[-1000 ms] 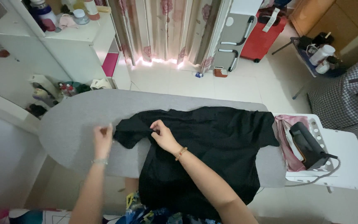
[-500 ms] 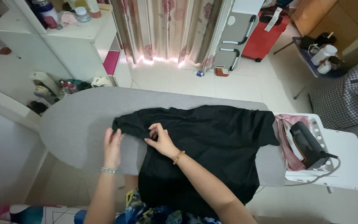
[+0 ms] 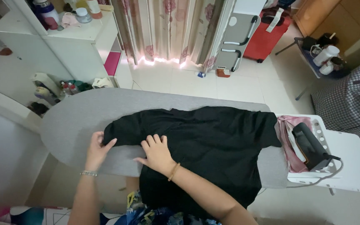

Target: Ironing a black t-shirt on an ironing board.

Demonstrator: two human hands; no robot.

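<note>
On the ironing board (image 3: 71, 121), we press our left hand (image 3: 98, 149) and right hand (image 3: 157, 152), fingers flat and slightly apart, on the soft, limp black shirt (image 3: 213, 137), best pinched at its hem edge.

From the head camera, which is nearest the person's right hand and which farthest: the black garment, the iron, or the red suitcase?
1. Black garment: directly under the right hand, which lies flat on it, on the grey ironing board.
2. Iron: off to the right, on the rest at the board's end.
3. Red suitcase: farthest, on the floor at the far right by the curtain.
</note>
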